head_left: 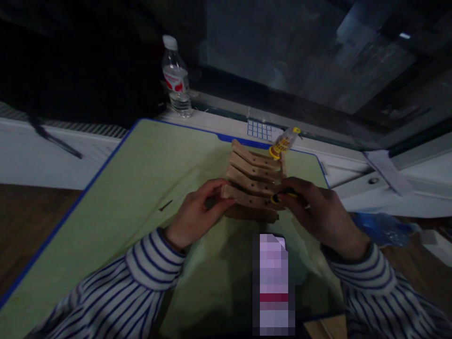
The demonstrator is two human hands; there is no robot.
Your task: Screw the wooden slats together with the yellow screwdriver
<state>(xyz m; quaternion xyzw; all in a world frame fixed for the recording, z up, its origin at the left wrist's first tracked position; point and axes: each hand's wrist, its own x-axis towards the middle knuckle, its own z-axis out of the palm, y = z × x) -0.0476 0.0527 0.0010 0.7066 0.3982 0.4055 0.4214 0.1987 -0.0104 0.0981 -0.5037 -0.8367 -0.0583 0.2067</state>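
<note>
A small slatted wooden piece [247, 181], with bent parallel slats and round holes, rests on the green tabletop. My left hand [201, 212] is closed at its near left corner, thumb and fingers pinching the end of the nearest slat. My right hand [314, 209] is closed around a slim yellow-and-black tool [275, 198]. The tool's dark end is against the right part of the nearest slat, by a hole. My fingers and the dim light hide its exact kind. A thin dark screw or nail [165, 205] lies left of my left hand.
The green table [141, 165] has a blue edge. Behind the wood stands a clear yellow-capped container [284, 142]. A water bottle [177, 80] is on the windowsill. A phone [274, 278] with a blurred-out screen lies in front, and a blue plastic bag [384, 228] sits off to the right.
</note>
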